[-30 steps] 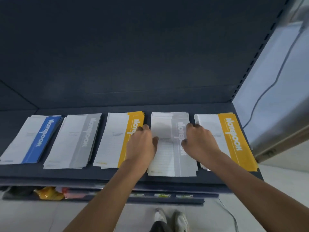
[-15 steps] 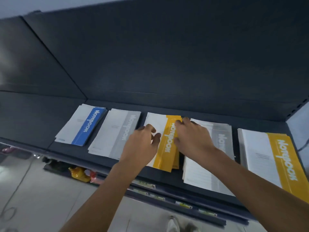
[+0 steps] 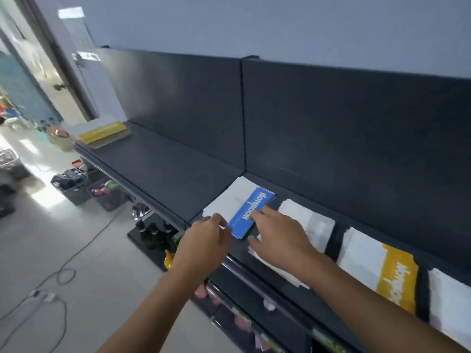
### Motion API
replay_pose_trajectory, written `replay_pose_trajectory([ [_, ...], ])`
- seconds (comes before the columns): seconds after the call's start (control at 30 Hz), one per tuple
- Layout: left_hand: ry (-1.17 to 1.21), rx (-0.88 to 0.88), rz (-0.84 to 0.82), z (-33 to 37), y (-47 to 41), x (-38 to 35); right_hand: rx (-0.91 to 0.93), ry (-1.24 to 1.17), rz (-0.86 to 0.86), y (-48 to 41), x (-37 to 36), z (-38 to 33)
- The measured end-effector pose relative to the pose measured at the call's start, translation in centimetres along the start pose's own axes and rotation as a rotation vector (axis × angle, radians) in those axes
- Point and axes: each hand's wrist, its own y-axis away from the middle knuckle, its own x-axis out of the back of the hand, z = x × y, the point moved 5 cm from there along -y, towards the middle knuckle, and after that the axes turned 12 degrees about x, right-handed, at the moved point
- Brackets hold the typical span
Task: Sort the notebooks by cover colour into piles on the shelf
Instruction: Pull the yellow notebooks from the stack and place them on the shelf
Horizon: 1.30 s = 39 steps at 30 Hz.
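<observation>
Blue-banded notebook point(image 3: 251, 212) lies on the dark shelf point(image 3: 165, 174), left of the grey notebook pile point(image 3: 314, 225), its near white corner pinched by the curled left hand point(image 3: 204, 240) while the right hand point(image 3: 277, 235) rests straight fingers on its blue band.

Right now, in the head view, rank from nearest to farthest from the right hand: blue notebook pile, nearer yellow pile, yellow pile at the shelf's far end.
1. blue notebook pile: the right hand touches it with its fingertips.
2. nearer yellow pile: to the hand's right, beyond the grey pile.
3. far yellow pile: far left end of the shelf.
</observation>
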Motion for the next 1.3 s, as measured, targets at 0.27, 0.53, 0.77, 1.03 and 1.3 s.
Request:
replay_pose_trajectory([
  [0.27,-0.001,0.04,0.087,-14.5,-5.5,7.6,0.111,-0.091,-0.019,-12.1,-4.1,-11.6],
  [0.53,0.012,0.139,0.161,-25.4,-9.0,12.9,0.245,-0.098,-0.047,-21.1,-6.3,-19.6],
  [0.77,0.03,0.264,0.169,-33.4,-12.1,16.0,0.342,-0.091,-0.08,-30.2,-8.7,-25.7],
  [1.03,-0.036,0.267,0.151,-39.7,-23.5,18.8,0.338,-0.116,-0.082,-42.6,-11.4,-28.0],
  [1.3,-0.097,0.13,0.087,-43.2,-37.1,20.9,0.244,-0.166,-0.071,-54.9,-14.4,-26.8],
])
